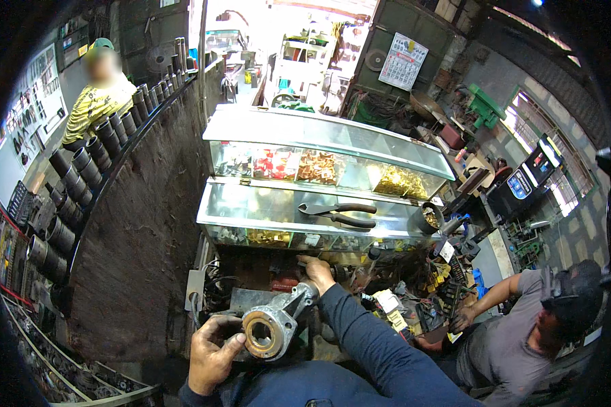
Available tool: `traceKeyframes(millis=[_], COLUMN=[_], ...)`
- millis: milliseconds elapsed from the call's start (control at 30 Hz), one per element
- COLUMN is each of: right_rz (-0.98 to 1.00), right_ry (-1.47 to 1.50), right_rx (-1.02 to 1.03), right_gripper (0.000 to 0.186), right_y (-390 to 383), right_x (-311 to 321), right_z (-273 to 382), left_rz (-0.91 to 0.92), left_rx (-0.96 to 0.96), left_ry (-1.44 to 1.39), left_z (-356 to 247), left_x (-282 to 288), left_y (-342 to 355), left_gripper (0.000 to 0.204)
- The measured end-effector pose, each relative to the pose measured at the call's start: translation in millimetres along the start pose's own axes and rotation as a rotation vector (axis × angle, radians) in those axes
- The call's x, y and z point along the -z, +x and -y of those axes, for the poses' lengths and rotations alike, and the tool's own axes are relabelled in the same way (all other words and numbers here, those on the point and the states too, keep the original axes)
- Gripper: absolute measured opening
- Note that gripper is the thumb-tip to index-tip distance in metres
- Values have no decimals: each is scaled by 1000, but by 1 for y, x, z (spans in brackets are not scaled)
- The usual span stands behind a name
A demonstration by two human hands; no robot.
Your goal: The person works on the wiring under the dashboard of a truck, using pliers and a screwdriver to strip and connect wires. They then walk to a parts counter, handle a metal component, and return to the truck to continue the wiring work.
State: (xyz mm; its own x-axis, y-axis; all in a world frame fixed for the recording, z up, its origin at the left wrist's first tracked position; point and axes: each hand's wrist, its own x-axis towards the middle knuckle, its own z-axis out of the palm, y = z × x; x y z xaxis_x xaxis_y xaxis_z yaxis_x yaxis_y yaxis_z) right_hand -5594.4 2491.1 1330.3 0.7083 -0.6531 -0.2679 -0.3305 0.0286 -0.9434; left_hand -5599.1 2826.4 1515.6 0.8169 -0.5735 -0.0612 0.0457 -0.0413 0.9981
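My left hand (214, 349) grips a grey cast-metal housing (288, 319), apparently a starter motor end housing, by its round end. A brownish ring with a toothed-looking opening faces up at me, and the narrower arm of the casting points away to the right. Just beyond that arm, my right hand (317, 273) reaches over the bench below the glass case. Its fingers are bent together and their tips are hidden, so what they hold is not visible. A red box (284, 281) lies close to its left side.
Dark-handled pliers (339, 214) and a small can of bits (428, 218) rest on the glass display case (265, 203). Cluttered parts (414, 305) cover the bench at right, where a co-worker (509, 339) handles something. A dark panel (142, 237) stands left; another person (102, 95) is behind it.
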Motion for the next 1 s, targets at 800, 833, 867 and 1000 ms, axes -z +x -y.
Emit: traceKeyframes(millis=[800, 833, 867, 1000], right_rz=[208, 326, 366, -184], right_ry=[-236, -154, -158, -702], right_rx=[1040, 1015, 1015, 1069], right_gripper=[67, 66, 64, 47], right_y=[-180, -177, -171, -117], right_x=[57, 62, 70, 113], right_z=[169, 171, 175, 193], left_rz=[100, 74, 57, -116], left_rx=[-33, 7, 0, -130], left_ry=[-365, -490, -541, -491], left_z=[-33, -34, -36, -62], left_x=[-107, -104, -100, -75], left_y=[42, 42, 45, 62], left_gripper=[47, 41, 38, 26])
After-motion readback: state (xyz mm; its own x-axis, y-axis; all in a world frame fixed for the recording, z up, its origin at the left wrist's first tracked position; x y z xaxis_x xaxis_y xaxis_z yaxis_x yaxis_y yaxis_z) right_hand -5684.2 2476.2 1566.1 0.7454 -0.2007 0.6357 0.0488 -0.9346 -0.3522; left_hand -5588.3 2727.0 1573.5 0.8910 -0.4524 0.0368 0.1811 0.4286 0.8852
